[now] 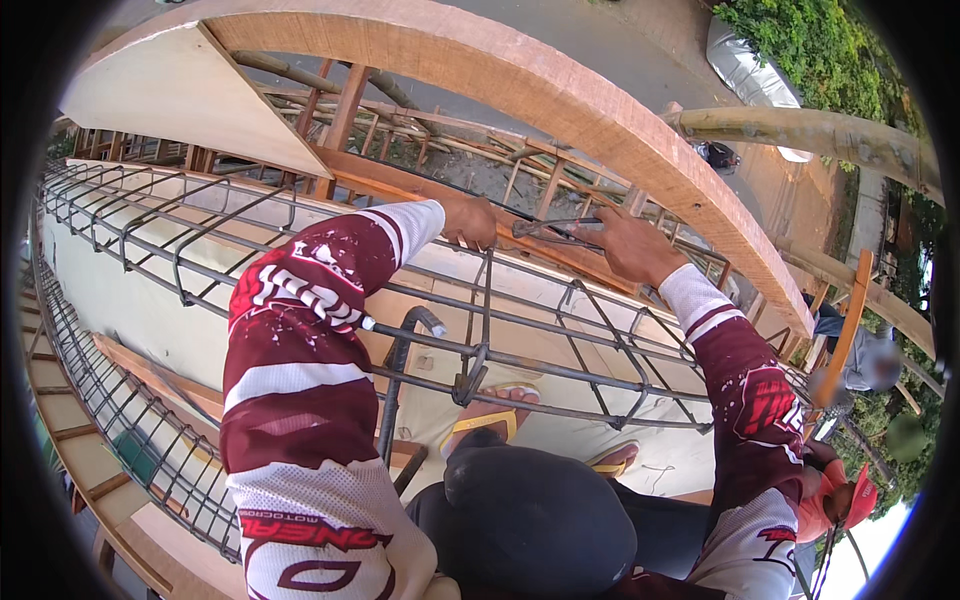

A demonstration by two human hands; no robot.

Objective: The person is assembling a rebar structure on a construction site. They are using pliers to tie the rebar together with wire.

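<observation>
My right hand (637, 247) is closed round the handles of a pair of pincers (560, 231). Their jaws point left, toward my other hand, above the far bars of a long rebar cage (510, 357). My left hand (469, 222) is curled shut at the top of a steel stirrup (487, 295); what its fingers grip is hidden. Stirrups cross the long bars at intervals. Nearer my left forearm, a bent grey bar (397, 375) hooks over the cage. Below it show my sandalled feet (497, 412) on pale boards.
A curved wooden form (520, 62) arches beyond my hands, with a pale plywood panel (200, 95) at its left. Another rebar cage (130, 440) curves along the left. Bamboo poles (810, 135) stand out at the right. A person in a red cap (862, 497) is at lower right.
</observation>
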